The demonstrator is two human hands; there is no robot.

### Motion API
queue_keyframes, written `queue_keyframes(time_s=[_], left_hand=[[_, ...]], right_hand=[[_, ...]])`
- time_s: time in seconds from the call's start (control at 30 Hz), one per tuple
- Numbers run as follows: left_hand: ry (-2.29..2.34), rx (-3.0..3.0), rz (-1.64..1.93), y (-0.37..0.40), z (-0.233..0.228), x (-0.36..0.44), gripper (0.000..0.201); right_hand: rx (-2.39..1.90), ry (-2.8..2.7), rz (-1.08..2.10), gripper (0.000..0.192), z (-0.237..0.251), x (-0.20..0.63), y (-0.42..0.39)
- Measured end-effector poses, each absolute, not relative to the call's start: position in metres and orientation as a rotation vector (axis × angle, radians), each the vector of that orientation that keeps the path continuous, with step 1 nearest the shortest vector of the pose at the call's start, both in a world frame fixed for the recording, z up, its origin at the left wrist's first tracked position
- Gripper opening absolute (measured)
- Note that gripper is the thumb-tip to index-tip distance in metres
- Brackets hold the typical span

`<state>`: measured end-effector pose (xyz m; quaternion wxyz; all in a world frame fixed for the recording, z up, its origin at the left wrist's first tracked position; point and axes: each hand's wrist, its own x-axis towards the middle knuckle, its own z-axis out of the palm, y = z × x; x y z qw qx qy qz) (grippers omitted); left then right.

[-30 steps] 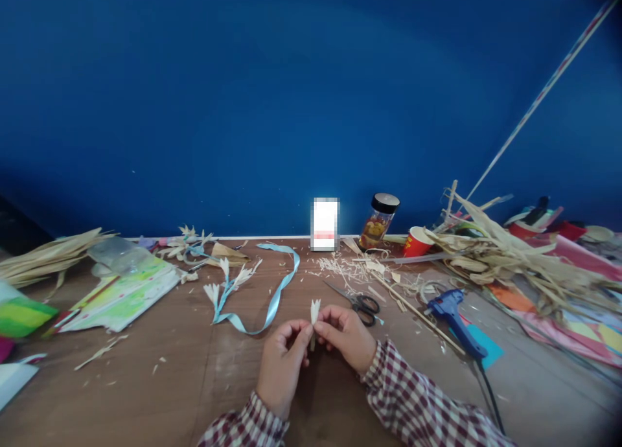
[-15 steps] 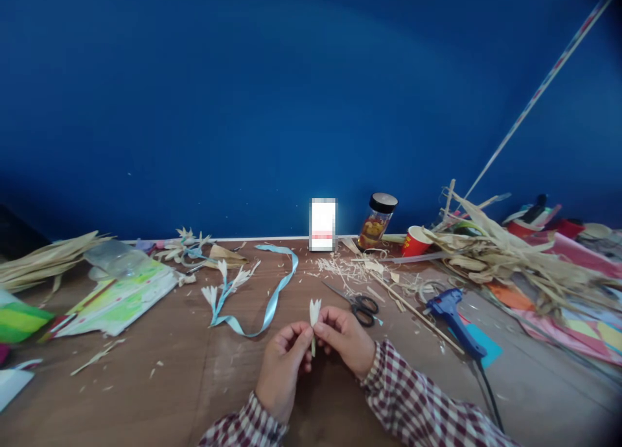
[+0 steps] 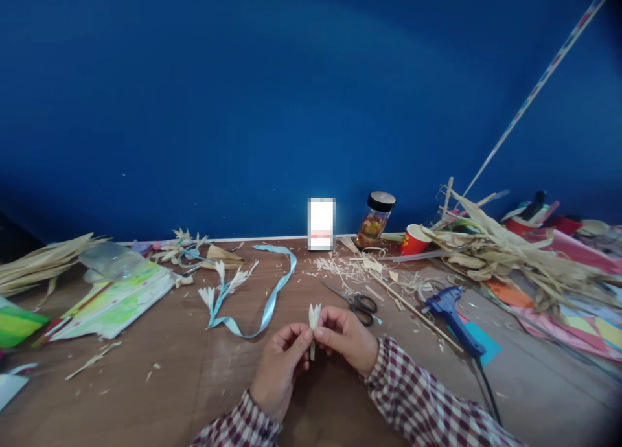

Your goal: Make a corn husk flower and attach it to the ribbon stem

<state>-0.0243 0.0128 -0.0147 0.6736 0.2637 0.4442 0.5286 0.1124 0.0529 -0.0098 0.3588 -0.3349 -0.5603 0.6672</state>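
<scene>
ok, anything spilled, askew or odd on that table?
Yes: the jar by the wall leans left instead of standing upright, the red cup beside it lies tipped over, and husk shavings are scattered around the scissors.

On the table, a husk flower is pinched between left hand and right hand, with scissors just behind, a ribbon to the left, a glue gun to the right, and a jar against the wall.
</scene>
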Motion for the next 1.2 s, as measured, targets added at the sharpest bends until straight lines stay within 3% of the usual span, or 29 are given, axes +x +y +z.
queue_keyframes(time_s=[0.43, 1.2], left_hand=[[0.912, 0.571, 1.164, 0.014, -0.013, -0.021, 0.018], [1.056, 0.66, 1.224, 0.012, -0.017, -0.02, 0.02]], right_hand=[[-0.799, -1.255, 1.734, 0.035, -0.014, 0.108, 0.051], [-0.86, -1.206, 1.702, 0.03, -0.025, 0.097, 0.044]])
